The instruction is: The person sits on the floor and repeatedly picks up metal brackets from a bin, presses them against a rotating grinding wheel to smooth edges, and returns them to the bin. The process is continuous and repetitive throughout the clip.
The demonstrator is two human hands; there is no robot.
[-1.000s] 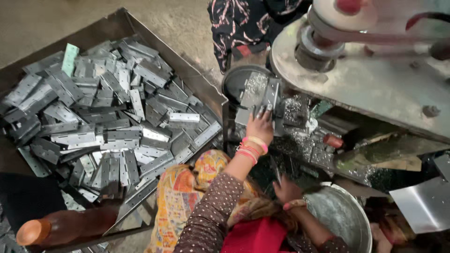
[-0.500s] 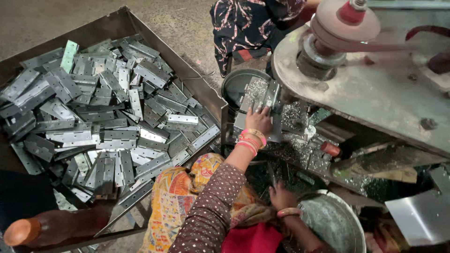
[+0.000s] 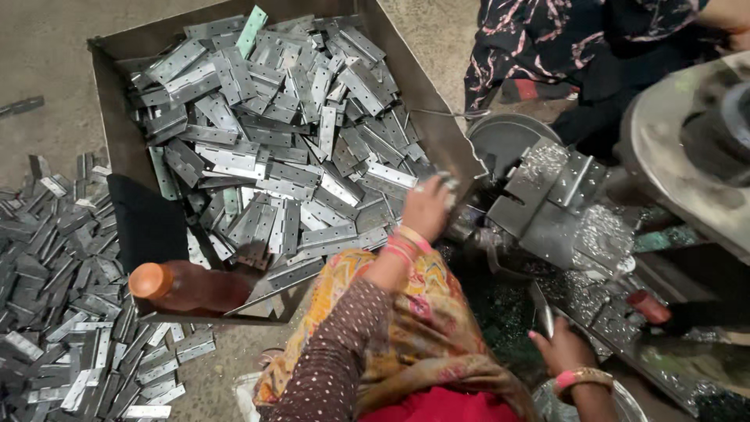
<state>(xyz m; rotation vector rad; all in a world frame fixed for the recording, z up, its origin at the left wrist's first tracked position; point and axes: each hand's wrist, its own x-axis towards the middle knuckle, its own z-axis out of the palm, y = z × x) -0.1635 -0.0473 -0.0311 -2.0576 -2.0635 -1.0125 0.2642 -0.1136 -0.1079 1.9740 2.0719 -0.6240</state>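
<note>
Left hand (image 3: 426, 205) is closed on a flat grey metal hinge plate (image 3: 447, 182) at the dark metal tray's (image 3: 117, 117) 4 o'clock rim. Right hand (image 3: 564, 350) is wrapped around a slim metal tool (image 3: 547, 316), steadied beside the swarf-covered steel fixture (image 3: 558, 199).

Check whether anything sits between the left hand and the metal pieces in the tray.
Nothing visible does. The left hand is at the tray's near right edge, right beside the heaped metal hinge plates. The brown bottle lies off at the tray's near corner.
</note>
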